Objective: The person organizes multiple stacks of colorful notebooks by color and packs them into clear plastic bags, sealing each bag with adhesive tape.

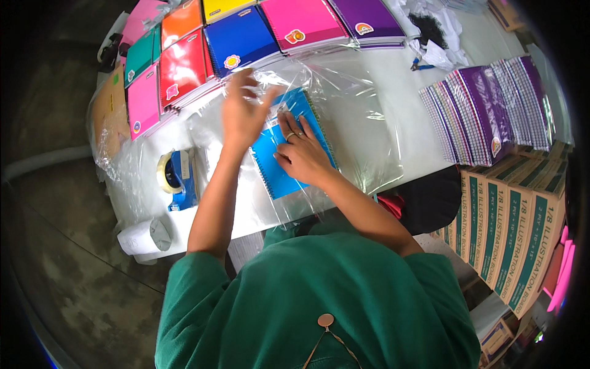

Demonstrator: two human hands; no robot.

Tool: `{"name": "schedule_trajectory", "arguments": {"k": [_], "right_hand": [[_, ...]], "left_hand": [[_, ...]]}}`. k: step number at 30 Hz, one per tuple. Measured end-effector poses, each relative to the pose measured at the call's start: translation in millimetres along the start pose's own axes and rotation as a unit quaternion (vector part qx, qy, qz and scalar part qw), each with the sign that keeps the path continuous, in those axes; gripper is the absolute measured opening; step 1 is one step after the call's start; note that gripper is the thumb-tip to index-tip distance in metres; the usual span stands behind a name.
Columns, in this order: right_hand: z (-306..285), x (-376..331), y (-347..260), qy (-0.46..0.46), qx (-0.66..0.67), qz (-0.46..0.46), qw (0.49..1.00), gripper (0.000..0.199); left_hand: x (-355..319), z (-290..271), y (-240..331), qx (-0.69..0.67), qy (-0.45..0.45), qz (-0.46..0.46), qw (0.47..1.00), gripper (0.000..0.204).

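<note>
Light-blue spiral notebooks (275, 178) lie at a slant on the white table in front of me, on or under a sheet of clear plastic film (369, 132). My right hand (301, 150), with a ring on one finger, rests flat on the top cover beside a small white label (272, 121). Above the notebook's upper left edge, my left hand (244, 114) is raised and smeared by motion. Its thumb stands apart from the fingers, and nothing shows in it.
A blue tape dispenser (184, 178) and a white roll (144, 237) stand at the left. Stacks of colored notebooks (239, 37) line the far side. Purple notebooks (485, 104) sit at the right, above cardboard boxes (504, 221). Pliers (421, 65) lie near crumpled paper (452, 31).
</note>
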State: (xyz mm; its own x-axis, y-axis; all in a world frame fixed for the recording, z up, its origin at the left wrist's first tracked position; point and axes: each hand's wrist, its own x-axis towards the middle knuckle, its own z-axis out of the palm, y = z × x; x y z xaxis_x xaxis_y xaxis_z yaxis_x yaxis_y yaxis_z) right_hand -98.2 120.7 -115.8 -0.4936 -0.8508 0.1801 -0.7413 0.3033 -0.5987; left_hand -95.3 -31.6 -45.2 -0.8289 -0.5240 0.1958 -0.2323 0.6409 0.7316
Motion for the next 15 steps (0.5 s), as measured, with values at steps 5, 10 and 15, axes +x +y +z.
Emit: {"name": "schedule_trajectory", "arguments": {"k": [5,10,15], "right_hand": [[5,1,0,-0.019,0.009,-0.006,1.000,0.020],[1,1,-4,0.002,0.002,-0.014,1.000,0.020],[2,2,-4,0.000,0.005,-0.002,1.000,0.021]], "left_hand": [[42,60,7,0.297,-0.169,0.037,0.939,0.038],[64,-24,-23,-0.069,0.318,0.019,0.945,0.016],[-52,-14,-50,0.157,0.116,0.109,0.975,0.035]]}}
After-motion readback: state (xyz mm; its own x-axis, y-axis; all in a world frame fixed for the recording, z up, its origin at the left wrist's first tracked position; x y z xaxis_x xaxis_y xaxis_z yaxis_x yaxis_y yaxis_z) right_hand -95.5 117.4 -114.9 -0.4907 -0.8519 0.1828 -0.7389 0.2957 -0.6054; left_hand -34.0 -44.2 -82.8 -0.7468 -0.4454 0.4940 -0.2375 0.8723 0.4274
